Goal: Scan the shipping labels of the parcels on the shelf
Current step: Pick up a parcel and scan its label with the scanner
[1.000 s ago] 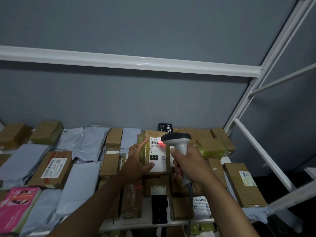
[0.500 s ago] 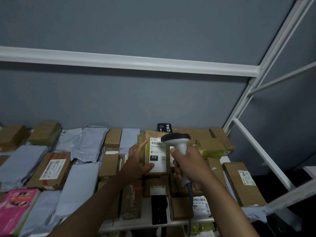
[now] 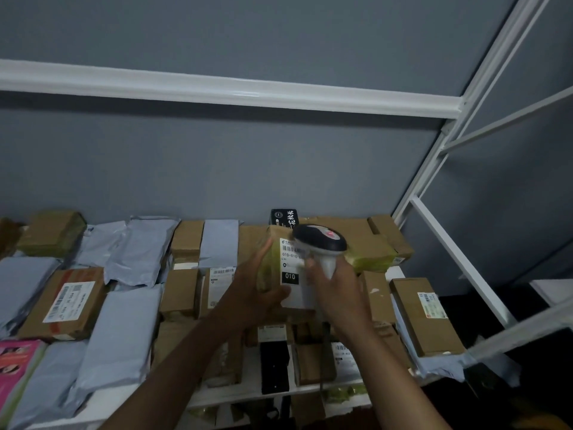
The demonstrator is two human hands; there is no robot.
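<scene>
A brown cardboard parcel (image 3: 274, 243) with a white shipping label (image 3: 291, 265) marked 010 stands tilted up among the parcels on the white shelf (image 3: 124, 395). My left hand (image 3: 257, 283) holds its left side, thumb under the label. My right hand (image 3: 338, 293) grips the handle of a white barcode scanner (image 3: 321, 246), whose dark head sits right in front of the label's upper right part and hides it. The scanner's cable drops behind my right wrist.
Grey poly mailers (image 3: 124, 330) and brown boxes (image 3: 68, 302) cover the shelf to the left. A pink package (image 3: 15, 364) lies at the far left. A long labelled box (image 3: 424, 315) sits right. White rack posts (image 3: 459, 256) and an upper shelf rail (image 3: 235, 94) frame the bay.
The scanner has moved closer to the label and its head now covers part of it. The red scan light seen on the label one second ago is gone.
</scene>
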